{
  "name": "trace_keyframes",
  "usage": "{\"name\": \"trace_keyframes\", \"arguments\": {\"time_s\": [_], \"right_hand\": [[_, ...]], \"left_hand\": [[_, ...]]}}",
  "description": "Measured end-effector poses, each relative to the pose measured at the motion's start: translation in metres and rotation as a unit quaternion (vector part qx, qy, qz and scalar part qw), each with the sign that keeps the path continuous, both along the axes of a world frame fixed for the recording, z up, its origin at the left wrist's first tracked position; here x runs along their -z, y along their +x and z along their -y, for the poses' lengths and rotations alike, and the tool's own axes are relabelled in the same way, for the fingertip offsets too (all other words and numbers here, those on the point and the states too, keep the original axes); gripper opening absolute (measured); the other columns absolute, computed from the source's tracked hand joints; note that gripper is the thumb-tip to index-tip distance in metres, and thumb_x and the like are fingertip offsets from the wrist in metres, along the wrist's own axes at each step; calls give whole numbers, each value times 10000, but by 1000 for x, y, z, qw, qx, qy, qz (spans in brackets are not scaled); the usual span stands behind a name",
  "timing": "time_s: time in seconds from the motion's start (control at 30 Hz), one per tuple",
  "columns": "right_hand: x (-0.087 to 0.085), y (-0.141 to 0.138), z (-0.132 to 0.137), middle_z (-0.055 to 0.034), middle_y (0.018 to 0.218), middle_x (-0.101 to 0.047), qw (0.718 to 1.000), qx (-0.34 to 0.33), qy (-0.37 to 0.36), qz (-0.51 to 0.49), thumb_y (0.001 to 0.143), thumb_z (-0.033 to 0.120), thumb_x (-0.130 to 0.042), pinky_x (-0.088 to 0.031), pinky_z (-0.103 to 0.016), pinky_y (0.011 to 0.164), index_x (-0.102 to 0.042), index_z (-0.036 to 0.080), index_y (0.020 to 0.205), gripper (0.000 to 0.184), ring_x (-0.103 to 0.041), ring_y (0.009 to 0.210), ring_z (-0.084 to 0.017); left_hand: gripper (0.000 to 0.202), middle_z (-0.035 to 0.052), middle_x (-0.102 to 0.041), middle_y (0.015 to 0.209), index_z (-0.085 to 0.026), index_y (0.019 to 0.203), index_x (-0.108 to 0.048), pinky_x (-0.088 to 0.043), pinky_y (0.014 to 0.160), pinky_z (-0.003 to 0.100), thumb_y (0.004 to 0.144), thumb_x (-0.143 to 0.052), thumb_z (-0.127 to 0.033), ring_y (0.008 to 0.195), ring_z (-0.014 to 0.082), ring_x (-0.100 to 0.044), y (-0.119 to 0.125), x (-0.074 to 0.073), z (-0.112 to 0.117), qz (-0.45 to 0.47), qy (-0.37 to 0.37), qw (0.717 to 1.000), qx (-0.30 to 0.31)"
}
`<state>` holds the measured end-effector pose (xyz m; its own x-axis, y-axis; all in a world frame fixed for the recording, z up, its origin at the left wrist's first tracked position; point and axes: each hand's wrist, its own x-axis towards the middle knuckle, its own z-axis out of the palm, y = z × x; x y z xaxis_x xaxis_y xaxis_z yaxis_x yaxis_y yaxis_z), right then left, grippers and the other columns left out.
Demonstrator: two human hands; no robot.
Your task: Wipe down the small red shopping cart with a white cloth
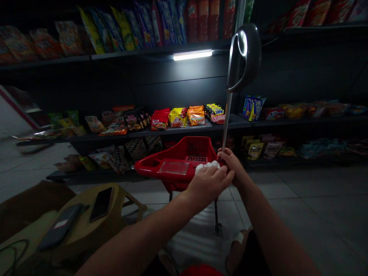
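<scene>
At the near right corner of a small red cart [172, 153], a metal pole [227, 119] stood almost upright, its long axis leaning just a little to the right as it climbed. Its foot was down at the person's right hand [231, 163]; from there the shaft ran up past the shelf [178, 130] to a rounded, hollow head [254, 57], well above both hands. The right hand was the nearer one, its fingers curled in narrowly about the lower end of the pole.

The left hand [208, 182] came across from the other side, back uppermost, just below and to the left of the right hand, so close that I couldn't tell whether the two touched. It lay over a few white lumps [212, 164] at the right end of the cart's handle; what they were, and whether the hidden fingers gripped them, I couldn't tell.

The clear panel [174, 168] on the handle lay to the left of the white lumps. Beyond the cart, snack bags [197, 115] lined the shelf.
</scene>
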<state>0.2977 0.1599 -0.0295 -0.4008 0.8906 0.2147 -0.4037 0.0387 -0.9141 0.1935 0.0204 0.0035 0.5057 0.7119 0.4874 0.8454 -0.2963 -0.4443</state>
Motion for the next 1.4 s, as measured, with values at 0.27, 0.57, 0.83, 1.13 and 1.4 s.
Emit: {"name": "trace_keyframes", "arguments": {"time_s": [0.27, 0.57, 0.83, 1.13, 1.4], "right_hand": [[5, -19, 20, 67, 771, -537, 999, -14, 34, -37, 807, 440, -738, -443, -193, 563, -584, 287, 963, 268, -463, 590, -77], [8, -14, 10, 53, 769, -513, 999, -18, 34, -32, 816, 429, -742, -433, -154, 564, -591, 274, 962, 261, -463, 626, -72], [11, -4, -6, 39, 755, -495, 999, -22, 36, -31, 804, 406, -757, -433, -153, 541, -597, 274, 951, 254, -463, 640, -83], [11, 17, -22, 35, 733, -500, 999, -15, 28, -40, 775, 404, -774, -468, -170, 579, -598, 278, 925, 263, -484, 645, -92], [9, 36, -39, 31, 733, -509, 999, -24, 0, -41, 725, 395, -809, -494, -191, 594, -625, 290, 908, 279, -497, 659, -104]], "left_hand": [[476, 49, -607, 1375, -299, 1417, -471, -408, 1100, 429, 954, -570, -255, 1313, 237, -510, -126, 20, 52, 49, 59, 997, 3], [747, 132, -568, 1411, -226, 1442, -438, -407, 1092, 447, 815, -704, -532, 1297, 280, -531, -221, 7, 73, 184, -71, 977, -84], [578, 57, -708, 1165, -248, 1279, -605, -458, 949, 332, 769, -752, -479, 1056, 217, -656, -256, -23, 58, 137, -217, 964, -66], [493, 102, -694, 1145, -236, 1345, -559, -420, 1008, 444, 855, -614, -222, 1089, 273, -617, -191, 30, 64, 156, 40, 971, -176], [531, -13, -741, 1083, -302, 1195, -636, -484, 759, 239, 694, -740, -445, 934, 197, -690, -198, -68, 5, 143, -547, 819, -102]]}}
